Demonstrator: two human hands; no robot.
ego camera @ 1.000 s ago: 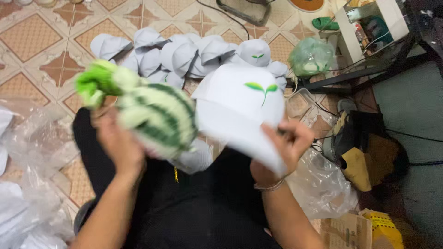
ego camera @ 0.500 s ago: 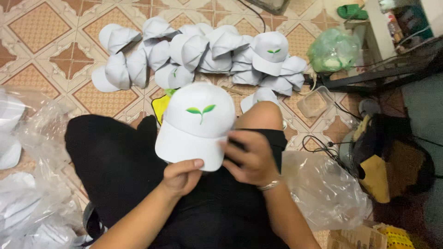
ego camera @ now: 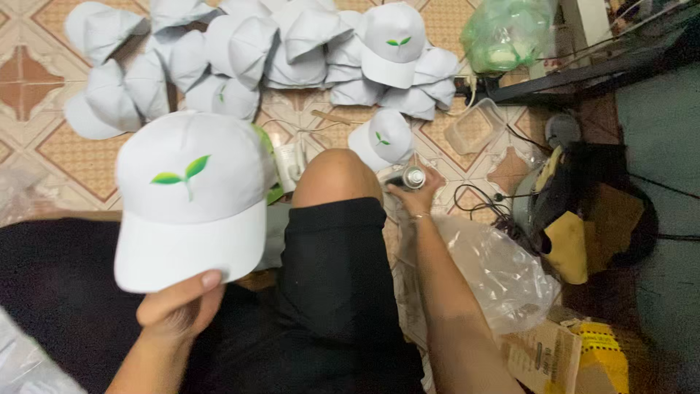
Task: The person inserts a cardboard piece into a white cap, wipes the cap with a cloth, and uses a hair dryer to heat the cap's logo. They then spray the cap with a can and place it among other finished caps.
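Left hand (ego camera: 179, 306) pinches brim of white cap (ego camera: 191, 197), held above lap. Cap light, soft crown, stiffer brim (best hold there). Right hand (ego camera: 417, 195) closed round small metal cylinder (ego camera: 413, 176) near floor. More caps (ego camera: 292, 51) heaped beyond knee.

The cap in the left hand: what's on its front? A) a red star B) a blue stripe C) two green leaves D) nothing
C: the white cap, held at its brim by the left hand, shows a small green two-leaf sprout.
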